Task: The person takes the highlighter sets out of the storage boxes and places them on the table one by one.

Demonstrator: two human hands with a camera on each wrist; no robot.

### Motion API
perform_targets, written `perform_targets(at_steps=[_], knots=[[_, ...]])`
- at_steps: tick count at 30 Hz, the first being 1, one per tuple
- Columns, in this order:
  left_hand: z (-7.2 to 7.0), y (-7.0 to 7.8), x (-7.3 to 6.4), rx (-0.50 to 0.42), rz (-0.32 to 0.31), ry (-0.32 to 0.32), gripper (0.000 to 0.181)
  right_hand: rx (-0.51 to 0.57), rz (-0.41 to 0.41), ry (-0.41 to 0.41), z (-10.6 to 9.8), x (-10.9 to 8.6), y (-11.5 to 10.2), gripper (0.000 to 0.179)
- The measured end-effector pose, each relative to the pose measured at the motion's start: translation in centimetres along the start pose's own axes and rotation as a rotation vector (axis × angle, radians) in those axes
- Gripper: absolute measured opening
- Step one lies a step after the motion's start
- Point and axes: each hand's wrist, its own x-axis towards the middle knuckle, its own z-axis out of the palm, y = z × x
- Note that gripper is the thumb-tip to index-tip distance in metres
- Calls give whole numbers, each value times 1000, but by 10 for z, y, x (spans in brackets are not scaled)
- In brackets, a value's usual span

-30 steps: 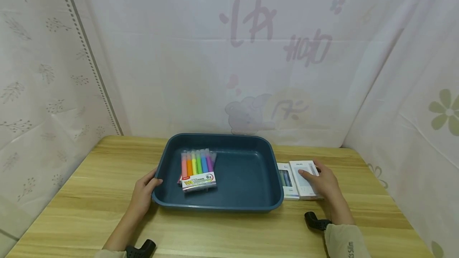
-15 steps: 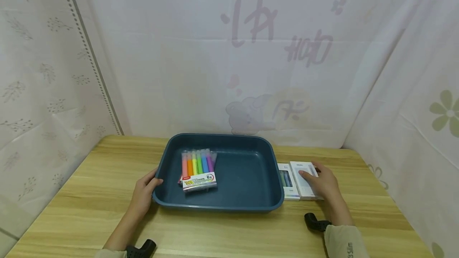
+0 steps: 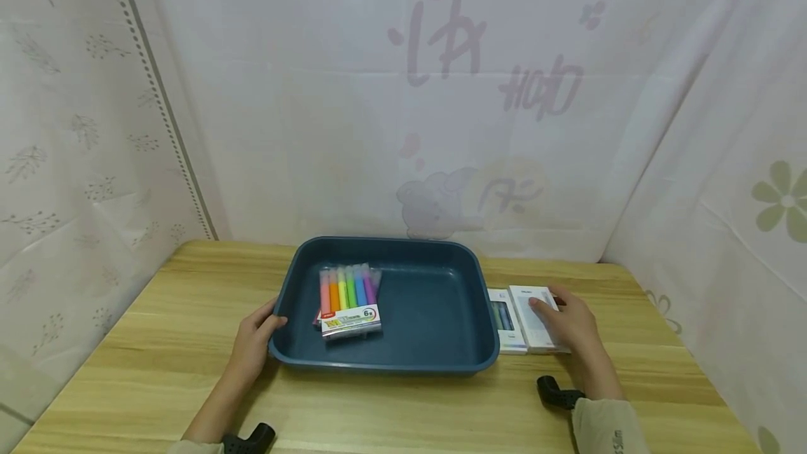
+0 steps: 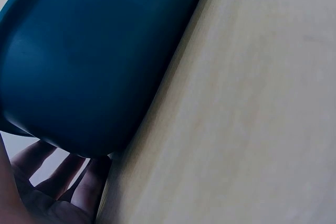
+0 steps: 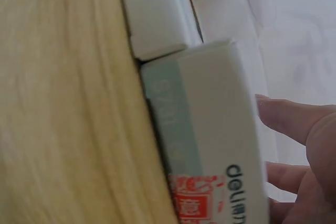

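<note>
My left hand [image 3: 249, 345] holds the dark blue tray [image 3: 429, 321] at its left side, thumb over the rim; in the left wrist view the fingers [image 4: 90, 184] lie against its outer wall. In the tray's left half lies a clear pack of highlighters [image 3: 349, 293] in several colours with a white label, partly covering another pack. To the right of the tray my right hand [image 3: 575, 324] holds a white deli box [image 3: 529, 321], thumb on its top face, other fingers at its far right edge. In the right wrist view the box [image 5: 220, 114] shows a red stamp on its end.
A second white box [image 3: 507, 321] with a window showing dark sticks lies between the tray and the held box, close to both. The wooden table [image 3: 403, 412] runs back to a patterned curtain [image 3: 378, 125], with curtains on both sides too.
My right thumb has shifted slightly to the right on the white box. The left hand, the tray and the packs stay where they were.
</note>
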Motion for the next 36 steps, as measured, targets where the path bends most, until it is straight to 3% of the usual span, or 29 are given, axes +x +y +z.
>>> perform_targets(at_steps=[14,25,36], knots=[[2,-4,2,-23,7,-5,55,14,-43,-14,-14,-22,-16,83],[0,-4,0,-8,8,6,55,184,-246,-49,-11,-42,-70,70],[0,-5,3,-17,27,13,55,148,-376,-122,-4,-48,-123,62]])
